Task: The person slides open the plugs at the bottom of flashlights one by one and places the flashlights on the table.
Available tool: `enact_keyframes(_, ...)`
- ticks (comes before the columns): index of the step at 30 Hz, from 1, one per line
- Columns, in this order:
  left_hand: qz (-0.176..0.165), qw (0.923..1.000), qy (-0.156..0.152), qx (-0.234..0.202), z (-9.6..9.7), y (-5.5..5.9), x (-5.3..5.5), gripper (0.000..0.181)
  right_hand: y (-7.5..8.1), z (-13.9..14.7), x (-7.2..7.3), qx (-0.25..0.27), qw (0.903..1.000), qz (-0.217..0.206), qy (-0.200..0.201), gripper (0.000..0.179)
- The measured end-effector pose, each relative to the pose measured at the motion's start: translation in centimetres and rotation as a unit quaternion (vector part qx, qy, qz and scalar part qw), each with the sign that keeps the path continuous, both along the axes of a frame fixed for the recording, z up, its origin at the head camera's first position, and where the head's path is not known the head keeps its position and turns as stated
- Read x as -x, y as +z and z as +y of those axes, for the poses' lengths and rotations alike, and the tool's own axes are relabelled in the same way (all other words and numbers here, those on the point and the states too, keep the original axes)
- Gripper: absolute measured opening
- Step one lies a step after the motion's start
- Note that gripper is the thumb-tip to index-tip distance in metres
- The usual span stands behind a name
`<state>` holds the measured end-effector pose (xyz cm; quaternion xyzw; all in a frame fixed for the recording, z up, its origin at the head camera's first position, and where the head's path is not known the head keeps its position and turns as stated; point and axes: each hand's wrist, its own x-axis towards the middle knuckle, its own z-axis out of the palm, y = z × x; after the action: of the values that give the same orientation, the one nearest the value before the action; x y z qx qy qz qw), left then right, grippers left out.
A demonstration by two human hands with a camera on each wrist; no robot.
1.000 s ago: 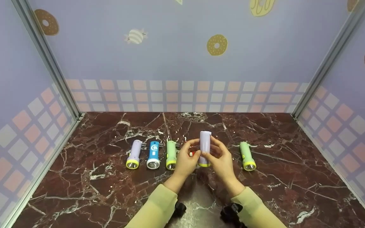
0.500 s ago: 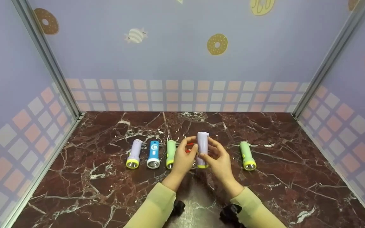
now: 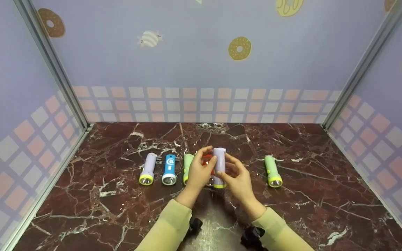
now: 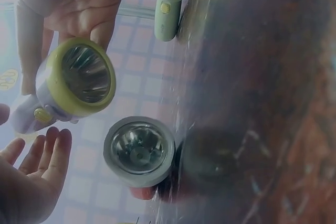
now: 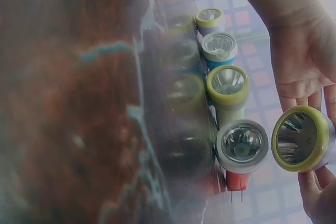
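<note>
The right hand is the working grip: its thumb and fingers pinch the barrel of the purple flashlight. The left hand lies just beside that barrel, fingers spread rather than curled round it; whether it touches, I cannot tell.

Taking the red flashlight as landmark, the purple flashlight is held above it and slightly to its right, clear of the table, with its yellow-rimmed lens towards the person. Left of the red flashlight come the near green flashlight, then the blue flashlight, then the second purple flashlight. Well apart to its right lies the far green flashlight.

The barrel looks smooth, so a loosened pinch could let it slip and drop onto the red flashlight. Coming straight down without enough shift to the right could also strike that one, and being round, it might roll against the near green flashlight. The left hand partly covers both in the head view, so a careless knuckle could nudge either.
</note>
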<state>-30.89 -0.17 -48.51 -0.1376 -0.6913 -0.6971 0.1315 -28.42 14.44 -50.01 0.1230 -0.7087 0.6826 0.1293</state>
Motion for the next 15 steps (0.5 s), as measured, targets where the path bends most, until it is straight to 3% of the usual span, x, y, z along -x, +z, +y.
enact_keyframes(9, 0.013, 0.9997, -0.013, 0.019, -0.47, 0.40, 0.07, 0.046, -0.23, -0.46, -0.36, -0.008, 0.9999, 0.004, 0.006, 0.061)
enact_keyframes(15, -0.002, 0.9996, -0.020, 0.018, -0.57, 0.27, 0.09, 0.047, -0.15, -0.68, -0.65, 0.008, 0.9996, -0.018, 0.020, 0.061)
